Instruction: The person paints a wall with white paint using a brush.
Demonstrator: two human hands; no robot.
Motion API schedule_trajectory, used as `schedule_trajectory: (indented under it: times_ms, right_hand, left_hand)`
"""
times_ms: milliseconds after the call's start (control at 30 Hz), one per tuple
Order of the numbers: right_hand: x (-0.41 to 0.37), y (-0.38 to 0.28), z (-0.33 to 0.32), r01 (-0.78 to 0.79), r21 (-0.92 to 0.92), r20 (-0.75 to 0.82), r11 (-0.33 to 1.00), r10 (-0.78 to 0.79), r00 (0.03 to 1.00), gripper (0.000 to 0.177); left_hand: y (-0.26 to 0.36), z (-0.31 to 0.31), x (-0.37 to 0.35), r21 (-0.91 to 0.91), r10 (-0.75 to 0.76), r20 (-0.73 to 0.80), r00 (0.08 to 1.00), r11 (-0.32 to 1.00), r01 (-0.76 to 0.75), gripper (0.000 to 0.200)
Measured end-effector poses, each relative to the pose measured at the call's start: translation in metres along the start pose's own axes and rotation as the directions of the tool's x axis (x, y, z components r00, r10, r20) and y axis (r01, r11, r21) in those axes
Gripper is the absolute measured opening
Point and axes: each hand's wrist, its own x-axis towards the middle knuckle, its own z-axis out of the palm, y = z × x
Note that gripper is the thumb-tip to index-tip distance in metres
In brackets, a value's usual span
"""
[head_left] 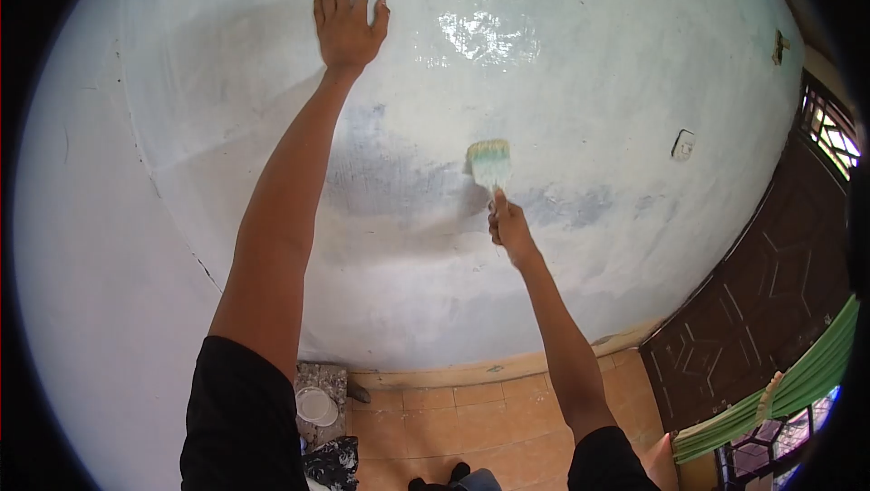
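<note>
Flat against the upper part of the pale wall [589, 92], my left hand [349, 29] has its fingers spread, with white smears on one of them. My right hand [509, 228] is wrapped round the handle of a wide paintbrush [490, 163]. The brush points up, its bristles at the wall and its body coated in pale green and white paint. A wet, shiny patch [485, 36] of paint lies above the brush. Around the brush, bluish-grey blotches [390, 169] show through the coating.
Below, a paint-spattered bench [313, 378] bears a white tub [316, 407], near a black splattered cloth or bag [333, 464]. The floor is orange tile [453, 423]. A light switch [682, 145], a dark carved door [752, 283] and a green curtain [770, 418] are to the right.
</note>
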Motion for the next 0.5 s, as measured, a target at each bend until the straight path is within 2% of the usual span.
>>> schedule_trajectory:
  times_ms: [100, 233, 267, 300, 367, 500]
  right_hand:
    - [-0.014, -0.018, 0.008, 0.027, 0.061, 0.017, 0.998, -0.028, 0.999, 0.048]
    - [0.022, -0.106, 0.032, 0.292, -0.009, 0.012, 0.956, -0.292, 0.956, 0.044]
    - [0.034, -0.124, 0.035, 0.373, 0.007, 0.070, 0.928, -0.373, 0.925, 0.044]
    - [0.046, -0.138, 0.038, 0.382, 0.031, 0.128, 0.924, -0.382, 0.915, 0.044]
    - [0.061, -0.136, 0.042, 0.338, 0.023, 0.109, 0.941, -0.339, 0.934, 0.044]
    - [0.046, -0.081, 0.045, 0.233, 0.013, 0.031, 0.972, -0.233, 0.972, 0.045]
  left_hand:
    - [0.001, 0.002, 0.002, -0.019, -0.002, -0.025, 1.000, 1.000, 0.002, 0.038]
    - [0.002, -0.003, 0.001, -0.013, -0.004, -0.010, 1.000, 1.000, 0.004, 0.035]
    - [0.003, -0.005, 0.001, -0.053, -0.030, 0.042, 0.999, 0.998, 0.033, 0.037]
    - [0.005, -0.008, 0.003, -0.092, -0.054, 0.096, 0.994, 0.994, 0.063, 0.040]
    - [0.005, -0.012, 0.003, -0.130, -0.063, 0.171, 0.983, 0.988, 0.086, 0.043]
    - [-0.005, -0.017, 0.003, -0.123, -0.011, 0.185, 0.983, 0.992, 0.034, 0.046]
